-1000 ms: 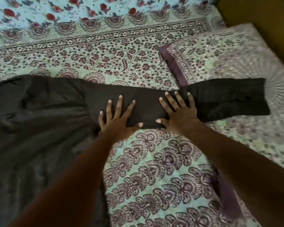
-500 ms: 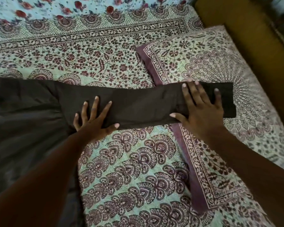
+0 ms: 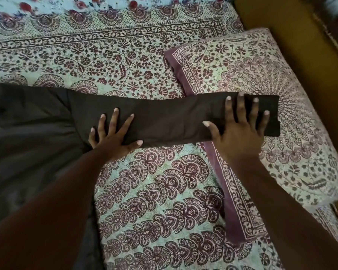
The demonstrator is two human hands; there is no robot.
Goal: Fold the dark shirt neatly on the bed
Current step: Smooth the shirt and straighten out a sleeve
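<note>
Pressing flat, open-fingered, both hands (image 3: 113,137) (image 3: 240,133) pin the shirt sleeve (image 3: 174,121) across the pillow (image 3: 261,71).

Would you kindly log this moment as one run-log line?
left hand: flat on sleeve near shoulder | right hand: flat near cuff | cuff end over pillow

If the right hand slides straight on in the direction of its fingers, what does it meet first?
The right hand, flat on the shirt sleeve, would probably cross the sleeve's far edge onto the patterned pillow; nothing else seems to lie between.
</note>
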